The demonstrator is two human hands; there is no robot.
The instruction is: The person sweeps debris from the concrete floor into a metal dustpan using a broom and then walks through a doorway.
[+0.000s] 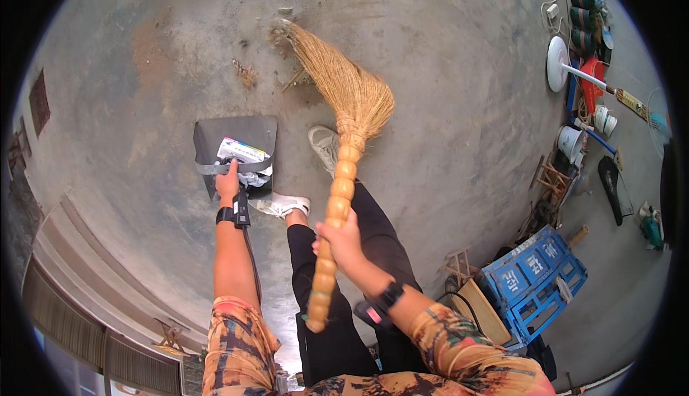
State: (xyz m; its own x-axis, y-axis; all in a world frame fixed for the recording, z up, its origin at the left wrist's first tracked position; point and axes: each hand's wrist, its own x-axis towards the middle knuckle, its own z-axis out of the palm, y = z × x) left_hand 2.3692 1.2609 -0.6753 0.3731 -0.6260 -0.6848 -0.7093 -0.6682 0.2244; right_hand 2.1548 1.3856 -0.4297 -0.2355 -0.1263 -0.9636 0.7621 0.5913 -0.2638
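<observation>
- Judging by how things lie, the sweeping is partway: a printed white box (242, 150) and crumpled wrapping (255, 178) are already in the dustpan (214, 138), while a brown clump of debris (245, 74) and a reddish dust patch (153, 46) lie loose toward the far edge of the floor (459, 109).
- The left hand (228, 183) is closed around the dustpan's grey handle band (whether the pan rests on the floor, I cannot tell).
- The right hand (341, 241), apart from the left, is clamped round the segmented handle of the broom (344, 84); its bristle tips reach forward beside more grit (280, 35).
- The floor is grey, stained concrete.
- Along its right edge are a pedestal fan (557, 64) and, nearer the near right corner, a blue plastic frame (527, 275).
- Along its left edge runs a raised step (108, 270).
</observation>
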